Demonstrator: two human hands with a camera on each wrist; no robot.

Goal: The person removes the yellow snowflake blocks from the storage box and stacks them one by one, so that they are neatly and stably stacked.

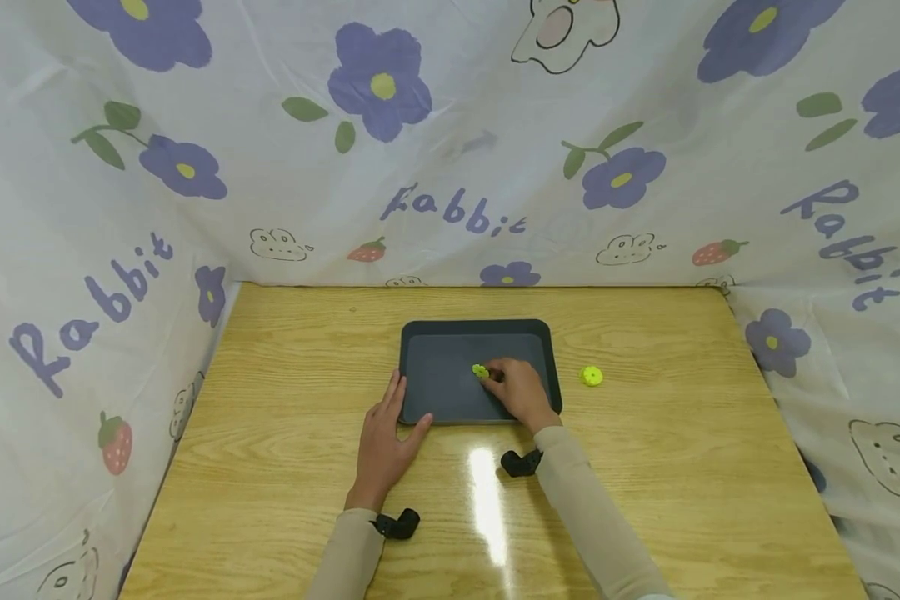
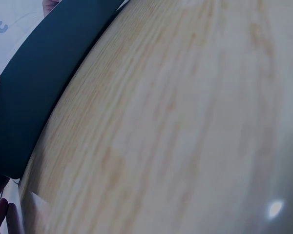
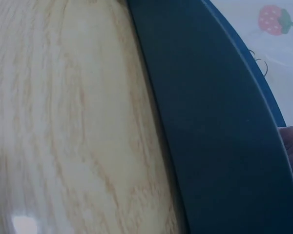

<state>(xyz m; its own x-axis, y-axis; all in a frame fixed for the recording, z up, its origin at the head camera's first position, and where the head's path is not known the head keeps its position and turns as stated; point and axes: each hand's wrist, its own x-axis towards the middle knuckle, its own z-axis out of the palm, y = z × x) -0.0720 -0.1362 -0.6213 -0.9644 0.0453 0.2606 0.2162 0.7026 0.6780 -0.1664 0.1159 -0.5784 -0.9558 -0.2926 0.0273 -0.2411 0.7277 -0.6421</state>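
A dark grey rectangular tray (image 1: 442,367) lies on the wooden table. My left hand (image 1: 385,442) rests at its near left corner, fingers straight along the left side and thumb at the front rim. Over the tray, my right hand (image 1: 521,390) pinches a small yellow-green flower-shaped piece (image 1: 480,371) between thumb and fingers. A second flower-shaped piece (image 1: 592,376) of the same colour, round with scalloped edges, lies on the table right of the tray. In the left wrist view the tray's outer wall (image 2: 53,83) shows beside the fingers; the right wrist view shows its front wall (image 3: 210,117).
The wooden table (image 1: 292,358) reaches back to a white cloth (image 1: 457,167) printed with flowers and lettering, which also hangs at both sides. Black wrist cameras sit on the left (image 1: 399,524) and right (image 1: 521,463) wrists, low over the table.
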